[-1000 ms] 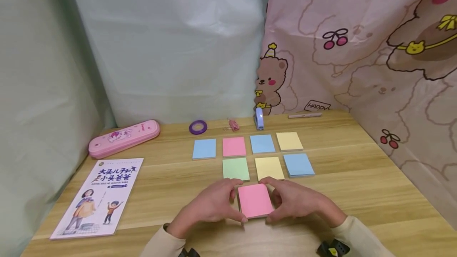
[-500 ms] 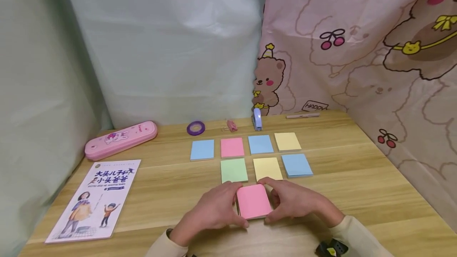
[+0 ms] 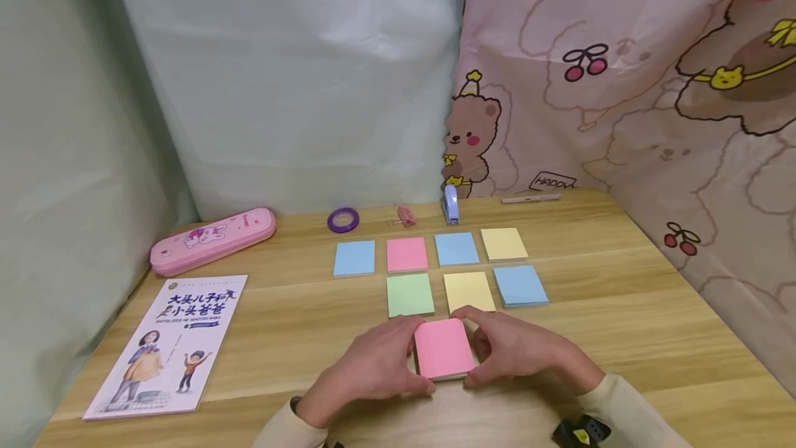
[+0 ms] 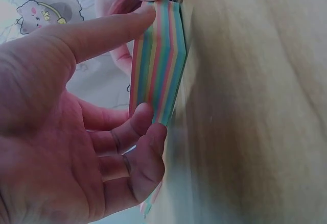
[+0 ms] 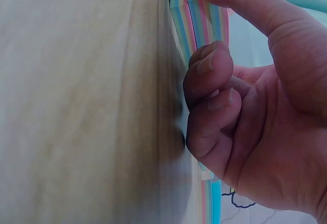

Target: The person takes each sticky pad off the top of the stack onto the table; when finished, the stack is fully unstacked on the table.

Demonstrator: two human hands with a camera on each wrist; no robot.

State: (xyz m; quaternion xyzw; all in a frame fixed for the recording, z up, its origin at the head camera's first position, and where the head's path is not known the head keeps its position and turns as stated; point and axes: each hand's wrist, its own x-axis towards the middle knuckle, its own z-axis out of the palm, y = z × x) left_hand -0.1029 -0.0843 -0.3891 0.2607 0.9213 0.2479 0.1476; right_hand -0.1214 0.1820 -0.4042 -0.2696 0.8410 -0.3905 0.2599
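A thick sticky note pad [image 3: 444, 349] with a pink top sheet is held between both hands near the table's front. My left hand [image 3: 382, 358] grips its left side, thumb at the near corner and curled fingers at the far one. On the opposite side my right hand [image 3: 513, 346] grips it the same way. The left wrist view shows the pad's edge [image 4: 157, 60] striped in pink, yellow, green and blue layers. In the right wrist view, the right thumb and curled fingers [image 5: 209, 76] lie against that striped side, close to the tabletop.
Beyond the hands lie a green pad [image 3: 410, 295], a yellow pad [image 3: 469, 292] and several others in two rows. Behind them are purple tape [image 3: 343, 220], a binder clip [image 3: 405, 216], a stapler [image 3: 450, 204] and a pen [image 3: 531, 198]. A pencil case [image 3: 213, 241] and booklet [image 3: 165, 346] lie left.
Both hands keep their hold on the pink-topped pad, which stays in about the same place. The head view shifts slightly; the other things on the table have not moved.
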